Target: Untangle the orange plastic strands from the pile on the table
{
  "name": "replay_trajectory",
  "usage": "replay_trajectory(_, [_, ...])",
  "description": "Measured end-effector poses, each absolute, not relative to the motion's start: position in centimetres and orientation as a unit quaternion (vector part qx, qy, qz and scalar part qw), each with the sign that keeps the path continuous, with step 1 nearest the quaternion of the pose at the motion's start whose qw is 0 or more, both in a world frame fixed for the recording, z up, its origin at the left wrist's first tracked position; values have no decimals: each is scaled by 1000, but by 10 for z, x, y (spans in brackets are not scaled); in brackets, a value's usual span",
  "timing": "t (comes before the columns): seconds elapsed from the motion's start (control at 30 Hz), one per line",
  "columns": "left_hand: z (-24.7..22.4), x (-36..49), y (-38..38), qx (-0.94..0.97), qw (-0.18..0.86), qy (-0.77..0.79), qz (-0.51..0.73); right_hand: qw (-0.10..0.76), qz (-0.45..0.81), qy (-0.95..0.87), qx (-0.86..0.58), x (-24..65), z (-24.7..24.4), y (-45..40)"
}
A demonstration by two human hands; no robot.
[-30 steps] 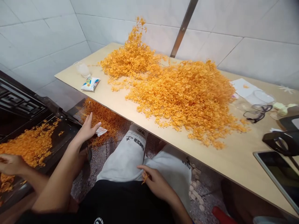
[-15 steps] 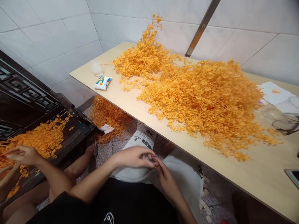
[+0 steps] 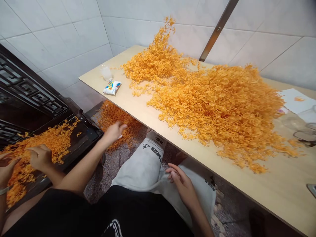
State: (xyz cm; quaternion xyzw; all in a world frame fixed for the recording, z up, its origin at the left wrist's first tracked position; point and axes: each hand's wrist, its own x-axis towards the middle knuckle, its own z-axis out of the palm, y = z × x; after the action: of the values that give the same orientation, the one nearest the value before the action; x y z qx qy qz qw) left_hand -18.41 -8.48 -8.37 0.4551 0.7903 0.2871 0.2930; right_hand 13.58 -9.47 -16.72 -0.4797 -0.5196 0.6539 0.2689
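Observation:
My left hand (image 3: 114,132) reaches out to the left of my knee, above a heap of orange plastic stems (image 3: 120,113) on the floor under the table. Its thumb and a finger stand apart, and nothing shows between them; the other fingers are partly hidden. My right hand (image 3: 182,182) hovers over my lap, fingers loosely stretched and slightly bent, with no object visible in it. In front of me, a big pile of yellow-orange artificial flower sprigs (image 3: 217,102) covers much of the table (image 3: 138,112).
At the table's left end are a glass (image 3: 106,72) and a white-blue packet (image 3: 112,87). Paper sheets (image 3: 297,100) and eyeglasses (image 3: 304,136) lie at the right. On a dark wooden bench (image 3: 85,131), another person's hands (image 3: 40,158) are among loose orange pieces (image 3: 58,141).
My hands were together over my lap; the left has swung out left over the floor heap. My right hand has stayed over the lap, its fingers loosened.

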Motion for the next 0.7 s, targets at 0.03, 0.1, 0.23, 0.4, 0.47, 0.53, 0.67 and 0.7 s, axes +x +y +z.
replay_trajectory(0.03, [-81,-200,-84,439,263,811,283,270,654,-517,-482,137,-168,-94])
replay_trajectory(0.1, [-83,-221,-85,445,251,826,238,270,653,-512,-488,138,-170,-94])
replay_trajectory(0.23, [-114,-223,-93,435,244,853,153,232,659,-515,-496,133,-176,-95])
replay_trajectory(0.4, [-136,-185,-94,487,335,802,88,190,652,-553,-482,132,-178,-96])
replay_trajectory(0.47, [-115,-175,-94,534,403,735,112,183,646,-566,-478,135,-177,-96])
replay_trajectory(0.53, [-77,-172,-94,578,523,597,191,175,645,-573,-475,138,-178,-96])
replay_trajectory(0.67, [9,-179,-67,616,539,462,340,179,638,-584,-469,140,-184,-96])
replay_trajectory(0.7, [25,-182,-50,626,443,532,360,184,637,-585,-467,139,-187,-96])
